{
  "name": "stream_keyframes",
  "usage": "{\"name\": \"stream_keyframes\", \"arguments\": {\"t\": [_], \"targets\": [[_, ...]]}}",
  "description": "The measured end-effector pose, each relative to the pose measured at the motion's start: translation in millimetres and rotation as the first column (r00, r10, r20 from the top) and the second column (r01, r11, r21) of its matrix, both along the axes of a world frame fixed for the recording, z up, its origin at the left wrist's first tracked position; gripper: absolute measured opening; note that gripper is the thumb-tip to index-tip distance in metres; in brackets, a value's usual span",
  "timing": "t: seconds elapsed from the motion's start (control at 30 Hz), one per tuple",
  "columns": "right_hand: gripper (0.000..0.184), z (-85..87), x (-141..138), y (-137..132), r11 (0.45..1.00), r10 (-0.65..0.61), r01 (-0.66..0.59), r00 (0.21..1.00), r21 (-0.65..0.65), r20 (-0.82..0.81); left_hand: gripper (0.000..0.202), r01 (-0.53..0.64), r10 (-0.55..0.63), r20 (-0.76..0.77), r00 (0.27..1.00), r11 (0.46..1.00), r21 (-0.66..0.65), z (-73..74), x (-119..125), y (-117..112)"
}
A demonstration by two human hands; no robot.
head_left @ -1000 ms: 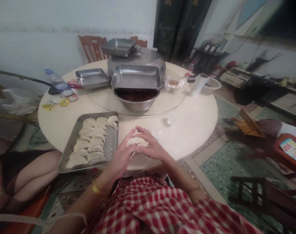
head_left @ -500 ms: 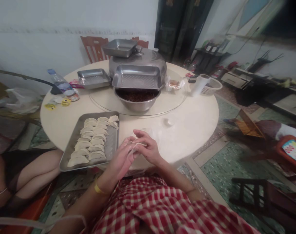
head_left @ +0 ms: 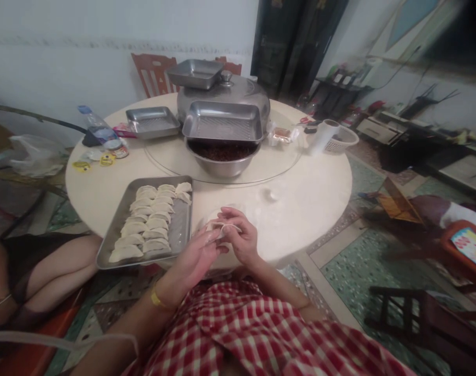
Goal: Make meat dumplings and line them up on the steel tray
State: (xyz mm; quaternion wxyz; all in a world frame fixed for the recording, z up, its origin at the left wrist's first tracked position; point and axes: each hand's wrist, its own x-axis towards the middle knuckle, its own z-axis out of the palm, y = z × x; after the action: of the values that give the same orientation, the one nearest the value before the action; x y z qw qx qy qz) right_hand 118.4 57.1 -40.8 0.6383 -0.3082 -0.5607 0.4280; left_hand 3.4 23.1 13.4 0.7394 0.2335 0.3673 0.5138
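A pale dumpling wrapper (head_left: 221, 226) is held between my two hands over the near edge of the round table. My left hand (head_left: 201, 250) cups it from the left, and the fingers of my right hand (head_left: 241, 237) pinch its upper edge. Whether filling lies inside is hidden by my fingers. To the left, a metal tray (head_left: 183, 230) carries rows of folded dumplings (head_left: 155, 222). Beyond my hands stands a steel bowl (head_left: 224, 168) of dark filling (head_left: 224, 151), partly covered by a metal tray (head_left: 224, 122) resting over it.
A lidded steel pan (head_left: 241, 91) stands behind the bowl. A water bottle (head_left: 97, 125) and a can (head_left: 116, 148) are at the left. A plastic-film roll (head_left: 324, 137) and a white basket (head_left: 343, 140) stand at the right. Another person's legs (head_left: 61, 271) are close on the left.
My hands have shifted slightly to the right, with the wrapper still between them. My right fingers have moved along its edge. The view has tilted a little; the tray and bowl stay put.
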Motion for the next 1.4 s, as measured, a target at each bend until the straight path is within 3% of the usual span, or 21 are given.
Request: {"name": "stream_keyframes", "arguments": {"t": [0.2,0.47,0.63,0.8,1.0,1.23,1.33,1.4], "targets": [[0.025,7.2,8,-2,0.981,-0.151,0.133,0.98,0.138,0.129,0.022,-0.103,0.126,-0.297,0.947,0.99,0.092,9.2,-7,4],[0.018,15.1,11,-7,0.978,-0.166,0.143,0.975,0.154,0.148,0.01,-0.114,0.275,-0.578,0.769,0.947,0.299,9.9,-20,7],[0.016,11.3,7,-3,0.963,-0.201,0.167,0.968,0.213,0.15,0.006,-0.033,0.34,-0.64,0.689,0.897,0.441,9.6,-24,5],[0.015,11.0,4,-3,0.965,-0.173,0.135,0.973,0.226,0.156,0.006,0.183,0.424,-0.706,0.567,0.771,0.61,7.6,-29,4],[0.011,17.8,5,-8,0.961,-0.113,0.069,0.981,0.267,0.155,0.008,0.341,0.516,-0.729,0.449,0.655,0.674,7.8,-32,4],[0.015,20.7,5,-11,0.945,-0.13,0.066,0.974,0.32,0.184,0.005,0.322,0.594,-0.716,0.367,0.641,0.697,6.6,-30,-3],[0.015,20.6,2,-11,0.936,-0.177,0.109,0.967,0.336,0.181,0.005,0.31,0.62,-0.693,0.368,0.621,0.72,7.6,-28,-3],[0.014,20.9,-1,-9,0.924,-0.219,0.145,0.959,0.353,0.179,0.008,0.272,0.61,-0.691,0.389,0.64,0.718,8.0,-26,-2]]}}
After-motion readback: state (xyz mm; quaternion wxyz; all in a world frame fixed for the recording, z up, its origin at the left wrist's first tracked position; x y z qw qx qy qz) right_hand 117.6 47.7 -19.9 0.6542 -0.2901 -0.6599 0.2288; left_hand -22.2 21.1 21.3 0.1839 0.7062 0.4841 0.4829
